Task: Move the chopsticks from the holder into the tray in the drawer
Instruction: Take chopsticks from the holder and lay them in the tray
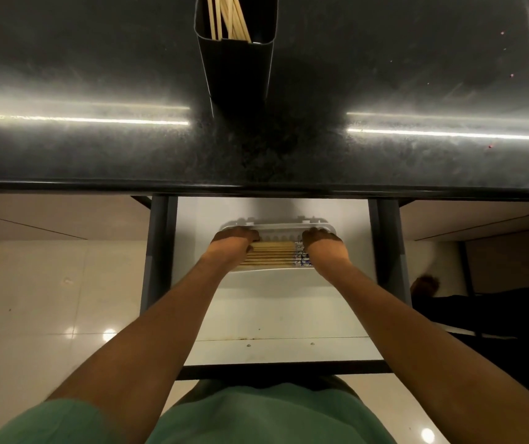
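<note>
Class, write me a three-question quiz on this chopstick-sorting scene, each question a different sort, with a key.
1. True or false: the holder on the counter is empty.
2. The chopsticks in the tray lie: A) side by side, B) upright, C) crossed.
3. Fill in: the left hand and right hand rest at the bundle's two ____.

Key: 1 false; 2 A; 3 ends.

A kitchen is suggested: a dark polished stone bench [417, 91] across the upper frame, a chopstick holder [237, 65] on it, an open white drawer [272, 318] below, glossy floor tiles [48, 299] at lower left.
</note>
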